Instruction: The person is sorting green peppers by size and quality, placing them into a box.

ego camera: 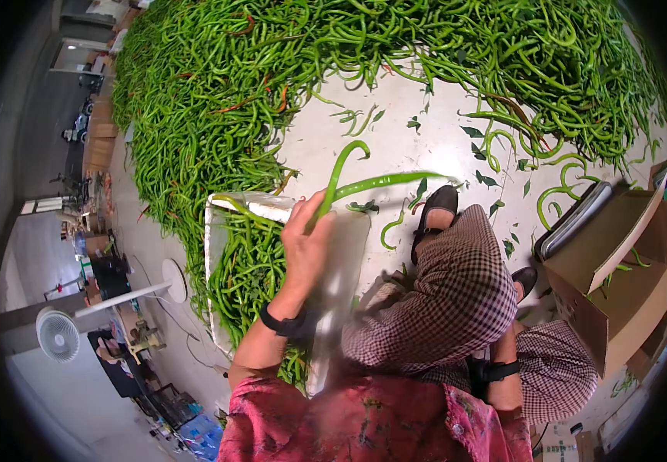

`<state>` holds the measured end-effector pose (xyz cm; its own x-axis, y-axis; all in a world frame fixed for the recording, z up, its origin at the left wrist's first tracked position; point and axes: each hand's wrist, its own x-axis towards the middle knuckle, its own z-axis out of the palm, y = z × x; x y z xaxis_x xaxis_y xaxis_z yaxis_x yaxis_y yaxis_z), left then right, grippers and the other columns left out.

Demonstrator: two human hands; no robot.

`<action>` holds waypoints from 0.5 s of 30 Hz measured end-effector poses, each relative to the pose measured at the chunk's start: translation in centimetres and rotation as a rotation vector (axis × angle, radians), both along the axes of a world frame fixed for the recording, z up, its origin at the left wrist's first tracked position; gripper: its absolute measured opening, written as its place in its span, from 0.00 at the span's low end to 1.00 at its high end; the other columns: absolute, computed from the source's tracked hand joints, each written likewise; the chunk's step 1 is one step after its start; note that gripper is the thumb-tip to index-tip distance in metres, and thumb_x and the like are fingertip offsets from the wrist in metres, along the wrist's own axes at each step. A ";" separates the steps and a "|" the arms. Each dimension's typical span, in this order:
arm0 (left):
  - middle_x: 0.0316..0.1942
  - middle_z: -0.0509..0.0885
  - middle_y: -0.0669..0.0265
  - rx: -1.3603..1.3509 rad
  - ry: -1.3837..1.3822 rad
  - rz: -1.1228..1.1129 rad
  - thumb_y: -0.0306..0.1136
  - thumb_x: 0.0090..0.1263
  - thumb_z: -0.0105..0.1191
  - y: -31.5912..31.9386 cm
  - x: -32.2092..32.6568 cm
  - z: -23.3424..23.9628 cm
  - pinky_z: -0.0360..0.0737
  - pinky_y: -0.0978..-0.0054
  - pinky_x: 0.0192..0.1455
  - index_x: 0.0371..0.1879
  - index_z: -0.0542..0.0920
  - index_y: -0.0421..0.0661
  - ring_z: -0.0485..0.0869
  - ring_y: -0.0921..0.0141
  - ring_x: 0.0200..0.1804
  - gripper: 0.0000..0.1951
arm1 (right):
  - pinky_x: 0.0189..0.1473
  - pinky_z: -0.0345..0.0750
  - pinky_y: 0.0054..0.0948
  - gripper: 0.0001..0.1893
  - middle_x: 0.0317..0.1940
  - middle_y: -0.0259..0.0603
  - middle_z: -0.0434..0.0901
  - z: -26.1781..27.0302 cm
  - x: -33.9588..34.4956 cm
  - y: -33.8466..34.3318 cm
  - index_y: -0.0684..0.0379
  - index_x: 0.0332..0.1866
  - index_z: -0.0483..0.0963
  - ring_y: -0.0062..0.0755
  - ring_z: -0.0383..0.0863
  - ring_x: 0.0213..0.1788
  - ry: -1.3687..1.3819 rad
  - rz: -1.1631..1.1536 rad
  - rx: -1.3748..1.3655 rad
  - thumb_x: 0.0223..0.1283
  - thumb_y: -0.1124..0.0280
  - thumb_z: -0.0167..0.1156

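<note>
My left hand grips long green chili peppers; one curls up at its tip and another points right. It is above the right side of a white foam box. Inside the box lies a heap of green chilies, with one yellowish-green pepper across its far corner. My right hand is low beside my checked trousers, mostly hidden by my leg, so its fingers do not show. Both wrists wear black bands.
A large pile of green chilies, with a few red ones, curves around the pale floor. Loose leaves and peppers lie near my shoe. At right stands an open cardboard box; at left, a white fan.
</note>
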<state>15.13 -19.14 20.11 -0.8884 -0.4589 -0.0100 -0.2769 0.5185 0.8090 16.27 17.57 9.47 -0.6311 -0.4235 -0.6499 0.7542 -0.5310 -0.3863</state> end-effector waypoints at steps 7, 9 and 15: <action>0.34 0.80 0.60 -0.197 -0.057 0.067 0.21 0.61 0.57 -2.6 4.8 3.6 0.74 0.74 0.41 0.51 0.80 0.40 0.78 0.70 0.36 0.17 | 0.55 0.76 0.30 0.21 0.53 0.50 0.77 -4.9 3.5 2.0 0.68 0.63 0.66 0.37 0.78 0.53 0.039 -0.022 -0.241 0.71 0.67 0.44; 0.34 0.80 0.59 -0.196 -0.090 0.129 0.23 0.61 0.57 -4.5 7.9 3.8 0.75 0.74 0.41 0.50 0.80 0.38 0.79 0.68 0.36 0.16 | 0.55 0.76 0.29 0.20 0.52 0.49 0.77 -4.8 3.6 1.1 0.68 0.62 0.67 0.36 0.78 0.53 0.022 0.020 -0.239 0.71 0.67 0.45; 0.45 0.84 0.55 -0.085 -0.252 0.136 0.26 0.61 0.60 -9.8 14.6 2.9 0.77 0.73 0.47 0.50 0.80 0.38 0.83 0.65 0.43 0.17 | 0.53 0.76 0.28 0.18 0.50 0.47 0.78 1.8 -4.9 -21.3 0.67 0.60 0.68 0.34 0.78 0.50 -0.028 0.069 -0.154 0.71 0.68 0.47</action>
<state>29.76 -28.98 22.98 -0.7932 -0.5821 -0.1789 -0.5352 0.5262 0.6609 11.40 -3.73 11.31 -0.5798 -0.5612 -0.5907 0.8002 -0.5289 -0.2828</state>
